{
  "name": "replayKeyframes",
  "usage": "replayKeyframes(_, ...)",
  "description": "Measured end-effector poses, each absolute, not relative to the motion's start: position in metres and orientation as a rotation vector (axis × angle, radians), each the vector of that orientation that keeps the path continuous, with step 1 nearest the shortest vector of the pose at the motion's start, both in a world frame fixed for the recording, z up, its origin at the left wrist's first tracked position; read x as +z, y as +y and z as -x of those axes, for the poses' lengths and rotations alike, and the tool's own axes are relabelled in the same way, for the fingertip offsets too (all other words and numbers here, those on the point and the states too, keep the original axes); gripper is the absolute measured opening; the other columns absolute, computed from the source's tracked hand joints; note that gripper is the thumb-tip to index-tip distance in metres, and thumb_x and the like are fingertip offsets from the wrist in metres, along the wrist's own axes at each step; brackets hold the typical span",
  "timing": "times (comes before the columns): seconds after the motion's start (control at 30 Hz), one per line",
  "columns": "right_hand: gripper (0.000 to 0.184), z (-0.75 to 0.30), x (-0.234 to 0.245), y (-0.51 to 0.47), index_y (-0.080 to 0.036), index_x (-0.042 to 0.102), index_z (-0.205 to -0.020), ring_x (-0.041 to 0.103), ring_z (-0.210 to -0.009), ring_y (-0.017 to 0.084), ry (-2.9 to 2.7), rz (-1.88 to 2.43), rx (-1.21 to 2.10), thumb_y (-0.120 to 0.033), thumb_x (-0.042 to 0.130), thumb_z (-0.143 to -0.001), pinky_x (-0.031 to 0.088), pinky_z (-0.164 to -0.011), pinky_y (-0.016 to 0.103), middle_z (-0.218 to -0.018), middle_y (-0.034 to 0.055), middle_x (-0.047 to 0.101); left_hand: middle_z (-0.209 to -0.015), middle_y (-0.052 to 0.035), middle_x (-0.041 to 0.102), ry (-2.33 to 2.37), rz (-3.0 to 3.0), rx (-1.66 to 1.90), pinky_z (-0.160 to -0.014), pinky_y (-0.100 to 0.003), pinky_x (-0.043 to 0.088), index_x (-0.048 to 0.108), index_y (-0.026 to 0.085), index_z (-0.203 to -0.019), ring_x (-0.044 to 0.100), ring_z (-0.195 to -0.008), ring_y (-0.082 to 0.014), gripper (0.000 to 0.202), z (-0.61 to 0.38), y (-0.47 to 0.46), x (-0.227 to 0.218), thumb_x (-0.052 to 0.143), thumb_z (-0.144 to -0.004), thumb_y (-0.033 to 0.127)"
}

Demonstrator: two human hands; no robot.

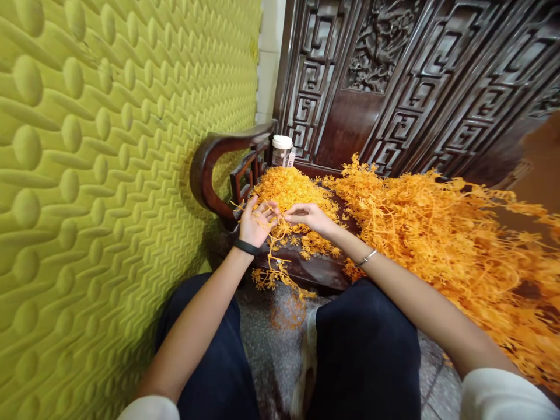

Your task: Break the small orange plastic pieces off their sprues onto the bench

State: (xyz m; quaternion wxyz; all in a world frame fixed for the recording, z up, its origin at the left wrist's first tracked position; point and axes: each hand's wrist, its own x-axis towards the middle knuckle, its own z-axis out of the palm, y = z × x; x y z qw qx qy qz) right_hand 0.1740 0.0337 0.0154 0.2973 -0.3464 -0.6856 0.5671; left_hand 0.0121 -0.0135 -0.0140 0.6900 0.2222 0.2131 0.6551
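Sprig (273,239) drapes over the left hand (256,227), fingers loosely spread; the right hand (311,217) pinches it between fingertips! Steady palm, light pinch work best.

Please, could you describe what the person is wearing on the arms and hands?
The left hand wears a plain black wristband; the right hand, a thin, shiny silver bangle. Neither has a glove. White fabric sleeves show at the picture's lower edge.
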Motion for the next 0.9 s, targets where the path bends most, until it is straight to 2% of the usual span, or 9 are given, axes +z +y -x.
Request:
replayKeyframes(0.1,0.022,-0.175,0.014,0.038,-0.015,0.062,-0.061,0.059,-0.059,0.012,-1.723,0.925,1.448,-0.027,0.079,-0.055,0.050,-0.068,0.031,-0.060,0.0007,0.064,-0.056,-0.0028,0.055,0.501,-0.483,1.497,-0.061,-0.026,0.047,0.061,0.013,-0.063,0.055,-0.056,-0.0113,0.040,-0.011,-0.011,-0.013,0.043,-0.084,0.042)
replayKeyframes(0.2,0.029,-0.175,0.013,0.040,-0.016,0.056,-0.062,0.060,-0.057,0.012,-1.627,0.903,1.450,-0.034,0.078,-0.057,0.050,-0.071,0.032,-0.057,-0.0004,0.061,-0.043,0.0026,0.041,0.587,-0.553,1.513,-0.056,-0.025,0.045,0.052,0.016,-0.052,0.046,-0.044,-0.0088,0.043,-0.011,-0.010,-0.012,0.043,-0.084,0.043)
replayKeyframes(0.27,0.030,-0.174,0.013,0.040,-0.017,0.053,-0.064,0.060,-0.057,0.012,-1.613,0.886,1.459,-0.036,0.076,-0.060,0.050,-0.072,0.032,-0.055,-0.0017,0.059,-0.039,0.0060,0.031,0.651,-0.632,1.480,-0.050,-0.023,0.042,0.049,0.017,-0.051,0.039,-0.038,-0.0068,0.041,-0.014,-0.011,-0.012,0.050,-0.081,0.044)
replayKeyframes(0.33,0.029,-0.173,0.012,0.039,-0.017,0.051,-0.067,0.059,-0.056,0.012,-1.622,0.864,1.467,-0.035,0.074,-0.061,0.049,-0.068,0.031,-0.055,-0.0026,0.057,-0.040,0.0089,0.027,0.699,-0.691,1.430,-0.042,-0.020,0.036,0.051,0.016,-0.057,0.033,-0.035,-0.0046,0.032,-0.019,-0.012,-0.013,0.063,-0.074,0.040)
replayKeyframes(0.43,0.024,-0.170,0.009,0.037,-0.017,0.050,-0.069,0.056,-0.057,0.011,-1.639,0.836,1.448,-0.028,0.071,-0.062,0.046,-0.062,0.028,-0.057,-0.0032,0.057,-0.042,0.0109,0.031,0.777,-0.781,1.349,-0.036,-0.017,0.028,0.056,0.015,-0.067,0.027,-0.034,-0.0025,0.028,-0.024,-0.016,-0.015,0.077,-0.061,0.032)
replayKeyframes(0.53,0.017,-0.169,0.007,0.036,-0.017,0.050,-0.068,0.054,-0.060,0.009,-1.643,0.833,1.422,-0.019,0.067,-0.063,0.044,-0.062,0.025,-0.062,-0.0039,0.056,-0.044,0.0093,0.039,0.869,-0.887,1.261,-0.034,-0.018,0.027,0.059,0.013,-0.068,0.027,-0.033,-0.0018,0.031,-0.026,-0.017,-0.017,0.081,-0.054,0.029)
replayKeyframes(0.67,0.013,-0.168,0.006,0.037,-0.017,0.051,-0.071,0.054,-0.064,0.009,-1.656,0.846,1.437,-0.010,0.059,-0.063,0.044,-0.067,0.026,-0.068,-0.0035,0.056,-0.041,0.0087,0.038,1.003,-1.012,1.217,-0.032,-0.018,0.027,0.063,0.010,-0.066,0.026,-0.032,-0.0018,0.026,-0.026,-0.017,-0.021,0.078,-0.058,0.029)
replayKeyframes(0.77,0.020,-0.169,0.009,0.037,-0.017,0.053,-0.078,0.056,-0.068,0.010,-1.664,0.860,1.474,-0.005,0.056,-0.061,0.045,-0.068,0.027,-0.072,-0.0023,0.058,-0.038,0.0095,0.037,1.094,-1.073,1.236,-0.032,-0.018,0.027,0.064,0.011,-0.069,0.026,-0.031,-0.0019,0.023,-0.027,-0.016,-0.023,0.074,-0.064,0.030)
replayKeyframes(0.9,0.018,-0.170,0.013,0.035,-0.015,0.058,-0.077,0.056,-0.071,0.011,-1.852,0.896,1.459,-0.008,0.062,-0.061,0.045,-0.071,0.027,-0.072,-0.0006,0.059,-0.041,0.0090,0.043,1.179,-1.143,1.215,-0.031,-0.017,0.025,0.061,0.011,-0.068,0.031,-0.027,-0.0019,0.017,-0.029,-0.016,-0.026,0.073,-0.064,0.022)
